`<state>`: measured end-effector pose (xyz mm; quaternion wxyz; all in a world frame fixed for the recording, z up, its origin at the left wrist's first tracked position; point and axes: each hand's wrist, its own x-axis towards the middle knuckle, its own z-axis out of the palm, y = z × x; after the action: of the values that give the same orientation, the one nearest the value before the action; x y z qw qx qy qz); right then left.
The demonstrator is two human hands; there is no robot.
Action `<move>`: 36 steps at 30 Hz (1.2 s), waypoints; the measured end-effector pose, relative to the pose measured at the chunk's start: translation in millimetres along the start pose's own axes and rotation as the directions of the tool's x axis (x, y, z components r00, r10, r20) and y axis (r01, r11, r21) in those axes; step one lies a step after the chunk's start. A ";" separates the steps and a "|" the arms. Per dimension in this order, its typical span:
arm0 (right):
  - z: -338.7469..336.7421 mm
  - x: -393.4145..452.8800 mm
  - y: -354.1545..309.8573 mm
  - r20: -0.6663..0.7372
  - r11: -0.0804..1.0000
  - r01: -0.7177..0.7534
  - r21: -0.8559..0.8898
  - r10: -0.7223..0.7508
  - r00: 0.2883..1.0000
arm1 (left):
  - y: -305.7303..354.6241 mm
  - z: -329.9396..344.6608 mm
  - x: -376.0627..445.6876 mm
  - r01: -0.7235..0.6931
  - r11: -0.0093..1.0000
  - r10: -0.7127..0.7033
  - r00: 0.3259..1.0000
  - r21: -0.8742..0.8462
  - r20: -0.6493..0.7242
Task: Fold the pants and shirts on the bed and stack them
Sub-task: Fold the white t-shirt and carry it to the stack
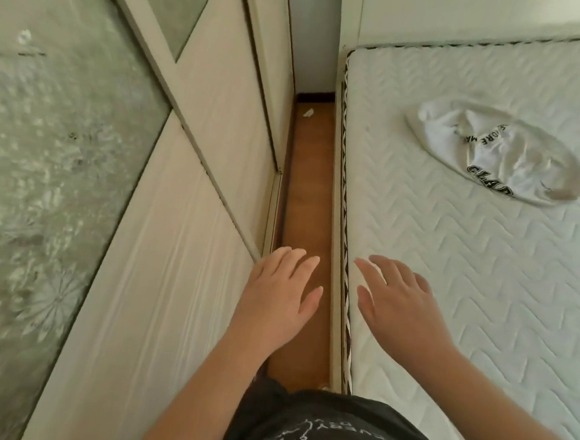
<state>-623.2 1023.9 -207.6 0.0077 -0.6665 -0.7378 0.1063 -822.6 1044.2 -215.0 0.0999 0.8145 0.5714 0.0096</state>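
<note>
Head view, left hand (277, 287), right hand (396, 299) spread empty, crumpled shirt (499, 152) lettering partly hidden

wardrobe (179, 212) left | floor strip (309, 187) between wardrobe and bed (450, 265) | bed right | crumpled shirt (496, 151) on bed, far side, well apart from both hands | left hand (276, 298) over floor strip, beside wardrobe edge | right hand (399, 303) over bed's near edge (contact unclear) | scrap (308, 113) on floor, far end
</note>
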 end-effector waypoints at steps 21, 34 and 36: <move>-57.6 199.0 110.0 -0.193 0.824 -0.547 0.148 0.567 0.801 | 51.2 -35.8 397.6 -0.646 0.757 0.644 0.763 0.095 0.055; -81.3 266.3 130.3 -0.177 0.574 -0.789 0.219 0.818 0.547 | 73.5 -61.2 530.8 -0.877 0.476 0.870 0.480 0.057 0.112; -79.7 268.4 135.7 -0.153 0.570 -0.793 0.212 0.821 0.550 | 73.7 -60.3 536.9 -0.883 0.465 0.872 0.469 0.060 0.144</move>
<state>-507.6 1312.0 -187.4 0.0843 -0.9366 -0.3344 0.0617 -575.7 1530.0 -196.0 0.0557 0.9961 0.0662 -0.0141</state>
